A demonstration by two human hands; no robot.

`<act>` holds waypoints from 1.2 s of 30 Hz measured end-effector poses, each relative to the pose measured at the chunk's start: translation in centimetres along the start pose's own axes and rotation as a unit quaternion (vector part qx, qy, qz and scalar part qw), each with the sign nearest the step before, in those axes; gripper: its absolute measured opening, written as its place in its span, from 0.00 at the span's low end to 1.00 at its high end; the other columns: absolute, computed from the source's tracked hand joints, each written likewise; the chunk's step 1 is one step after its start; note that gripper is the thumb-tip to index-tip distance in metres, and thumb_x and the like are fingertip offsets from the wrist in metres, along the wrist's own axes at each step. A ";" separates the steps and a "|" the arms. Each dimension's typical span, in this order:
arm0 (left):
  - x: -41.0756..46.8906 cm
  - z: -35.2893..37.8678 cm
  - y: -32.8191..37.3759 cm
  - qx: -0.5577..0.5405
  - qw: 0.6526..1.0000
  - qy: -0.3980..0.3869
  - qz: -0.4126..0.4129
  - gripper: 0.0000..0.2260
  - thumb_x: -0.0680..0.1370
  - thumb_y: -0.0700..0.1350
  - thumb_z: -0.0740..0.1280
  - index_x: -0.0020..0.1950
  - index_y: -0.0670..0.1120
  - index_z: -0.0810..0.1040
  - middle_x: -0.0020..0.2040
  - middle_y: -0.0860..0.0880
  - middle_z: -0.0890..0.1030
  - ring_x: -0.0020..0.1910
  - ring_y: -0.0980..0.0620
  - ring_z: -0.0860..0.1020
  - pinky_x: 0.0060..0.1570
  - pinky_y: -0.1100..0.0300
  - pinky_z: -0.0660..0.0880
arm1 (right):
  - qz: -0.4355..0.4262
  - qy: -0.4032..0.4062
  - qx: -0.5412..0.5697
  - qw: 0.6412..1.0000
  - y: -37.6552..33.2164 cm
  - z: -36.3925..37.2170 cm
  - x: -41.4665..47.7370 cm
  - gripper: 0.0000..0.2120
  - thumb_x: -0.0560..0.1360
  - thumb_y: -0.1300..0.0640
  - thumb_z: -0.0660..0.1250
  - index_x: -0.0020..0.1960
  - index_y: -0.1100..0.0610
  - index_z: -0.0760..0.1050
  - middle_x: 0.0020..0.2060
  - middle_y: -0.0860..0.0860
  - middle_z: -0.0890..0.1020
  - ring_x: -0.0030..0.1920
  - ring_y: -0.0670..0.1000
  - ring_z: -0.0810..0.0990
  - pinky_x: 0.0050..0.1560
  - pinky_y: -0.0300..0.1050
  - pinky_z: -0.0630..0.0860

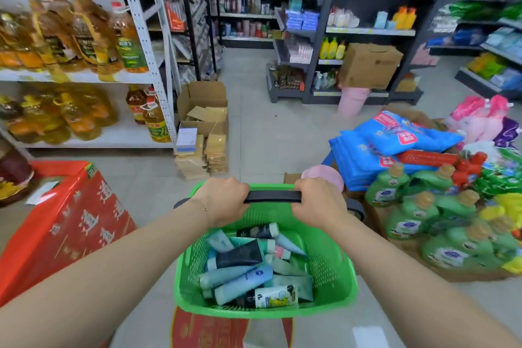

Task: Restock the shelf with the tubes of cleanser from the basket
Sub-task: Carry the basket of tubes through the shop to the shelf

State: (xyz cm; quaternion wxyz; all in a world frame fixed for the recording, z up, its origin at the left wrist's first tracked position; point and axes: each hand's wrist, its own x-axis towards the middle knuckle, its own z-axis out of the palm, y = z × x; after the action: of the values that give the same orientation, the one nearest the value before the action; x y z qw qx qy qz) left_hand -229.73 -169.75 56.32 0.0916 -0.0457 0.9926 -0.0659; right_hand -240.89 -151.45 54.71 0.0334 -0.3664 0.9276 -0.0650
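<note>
A green plastic basket [333, 271] hangs in front of me at the bottom centre. Both hands grip its black handle [272, 196]: my left hand [223, 200] at the left end, my right hand [319, 203] at the right end. Inside lie several tubes of cleanser [243, 277], teal, light blue, black and white, piled on their sides. Dark shelves [370, 31] with toiletries stand at the far end of the aisle, some way ahead.
White racks of oil bottles [84, 37] line the left. A red carton [65, 223] sits low left. Open cardboard boxes [203, 110] stand ahead left. Green detergent bottles [423, 215] and blue packs [389, 144] crowd the right. Grey floor [262, 133] runs between them.
</note>
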 end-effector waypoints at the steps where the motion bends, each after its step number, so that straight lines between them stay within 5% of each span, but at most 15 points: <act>1: 1.9 -0.1 -0.6 0.002 1.000 -0.004 -0.001 0.12 0.80 0.53 0.57 0.54 0.46 0.73 0.50 0.45 0.80 0.48 0.43 0.80 0.45 0.50 0.77 | -0.003 -0.003 0.003 1.000 0.7 0.2 1.9 0.06 0.68 0.55 0.63 0.43 0.56 0.75 0.39 0.54 0.79 0.42 0.59 0.78 0.35 0.44 0.66; 7: 13.6 -1.3 -3.8 0.001 1.000 -0.026 -0.002 0.12 0.80 0.51 0.57 0.55 0.46 0.74 0.51 0.44 0.81 0.50 0.44 0.80 0.46 0.53 0.75 | -0.013 -0.031 0.009 0.999 5.5 0.1 13.5 0.03 0.68 0.56 0.63 0.38 0.53 0.69 0.36 0.53 0.76 0.41 0.59 0.77 0.35 0.45 0.66; 11: 19.3 -1.8 -5.2 0.004 0.999 -0.033 -0.003 0.13 0.80 0.52 0.57 0.55 0.46 0.75 0.51 0.44 0.81 0.51 0.43 0.80 0.47 0.51 0.77 | -0.027 -0.030 -0.008 0.999 7.7 -0.2 18.9 0.04 0.68 0.55 0.63 0.41 0.53 0.73 0.40 0.53 0.80 0.44 0.59 0.79 0.37 0.46 0.69; 15: 24.2 -1.9 -6.6 -0.006 0.999 -0.033 0.009 0.14 0.80 0.53 0.56 0.55 0.46 0.75 0.50 0.44 0.81 0.50 0.42 0.80 0.47 0.52 0.76 | -0.028 -0.038 -0.020 0.999 9.6 -0.6 23.4 0.02 0.68 0.56 0.63 0.40 0.54 0.72 0.39 0.52 0.79 0.42 0.58 0.78 0.29 0.44 0.60; 17: 26.8 -2.2 -7.4 -0.008 0.999 -0.035 0.018 0.14 0.80 0.53 0.57 0.55 0.46 0.75 0.50 0.44 0.81 0.50 0.43 0.80 0.46 0.53 0.75 | -0.026 -0.039 -0.008 0.999 10.6 -0.5 25.7 0.03 0.68 0.56 0.64 0.39 0.55 0.73 0.37 0.53 0.78 0.40 0.59 0.77 0.32 0.46 0.65; 25: 37.6 -2.7 -12.1 -0.016 0.998 -0.029 0.058 0.13 0.79 0.54 0.57 0.53 0.47 0.75 0.49 0.45 0.80 0.47 0.43 0.80 0.46 0.52 0.78 | 0.014 -0.038 0.008 0.999 13.3 -0.4 35.1 0.06 0.67 0.56 0.63 0.34 0.53 0.66 0.35 0.53 0.76 0.39 0.60 0.75 0.36 0.48 0.68; 36: 53.5 -7.0 -21.1 0.027 0.991 0.017 0.128 0.13 0.80 0.52 0.57 0.53 0.45 0.75 0.49 0.43 0.81 0.49 0.41 0.80 0.44 0.54 0.74 | 0.087 -0.006 0.002 0.996 15.0 -3.7 50.8 0.04 0.67 0.56 0.63 0.37 0.54 0.68 0.38 0.57 0.78 0.45 0.64 0.78 0.37 0.48 0.66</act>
State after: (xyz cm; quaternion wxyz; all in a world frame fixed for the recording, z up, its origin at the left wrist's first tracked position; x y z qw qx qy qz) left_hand -281.77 -195.22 56.66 0.0840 0.0853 0.9895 -0.0816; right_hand -288.46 -174.96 55.46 0.0455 -0.2849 0.9555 -0.0614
